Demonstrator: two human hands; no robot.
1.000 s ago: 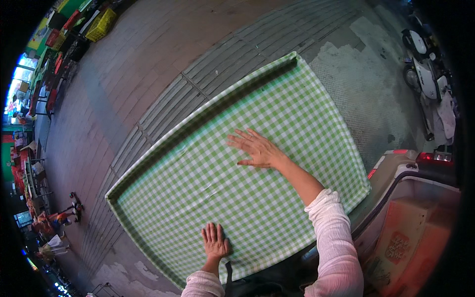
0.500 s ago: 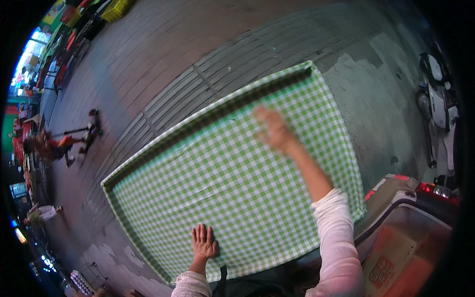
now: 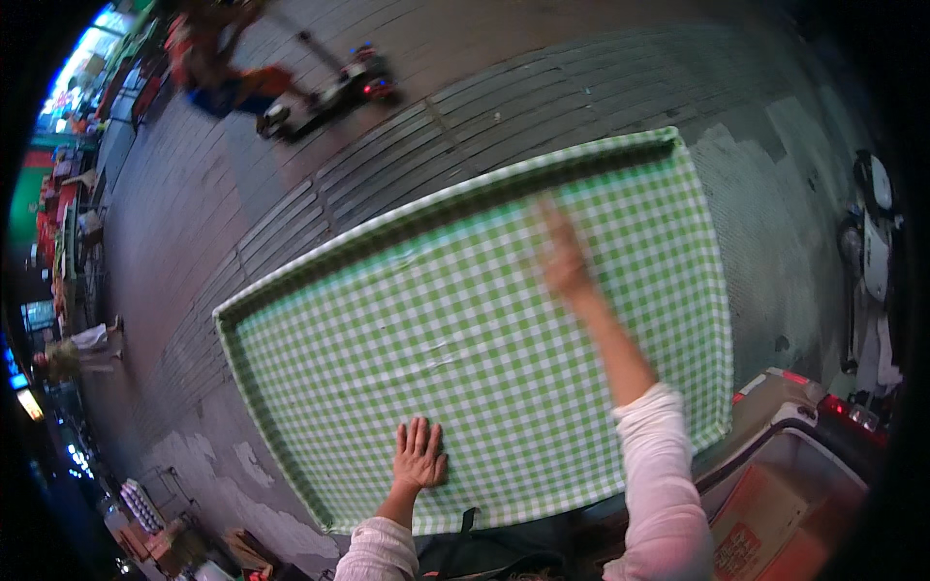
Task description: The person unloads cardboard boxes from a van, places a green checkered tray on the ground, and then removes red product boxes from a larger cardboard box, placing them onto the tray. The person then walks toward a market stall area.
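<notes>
A green-and-white checked cloth [image 3: 465, 358] lies spread flat over a table, filling the middle of the view, with its far edge hanging over the side that faces the street and its near edge close to the person's body. The left hand [image 3: 418, 455] rests palm down on the cloth near the near edge, fingers stretched out flat and a little apart, gripping nothing. The right hand [image 3: 562, 257] reaches far across the cloth toward its far right part; it is blurred, and it appears open with the fingers extended over the fabric, though whether it touches the cloth cannot be told. Both arms wear pale pink sleeves [image 3: 664, 474] that come in from the lower edge. Beyond the far edge of the cloth lies a grey paved street [image 3: 291, 165], where a blurred rider on a small scooter [image 3: 329, 87] shows at the upper left. At the far left are stalls and a person [image 3: 82, 344] standing on the pavement. At the lower right, just beside the table, is an open bin holding a brown cardboard box [image 3: 765, 523], and at the right rim stands a parked motorbike [image 3: 872, 242].
</notes>
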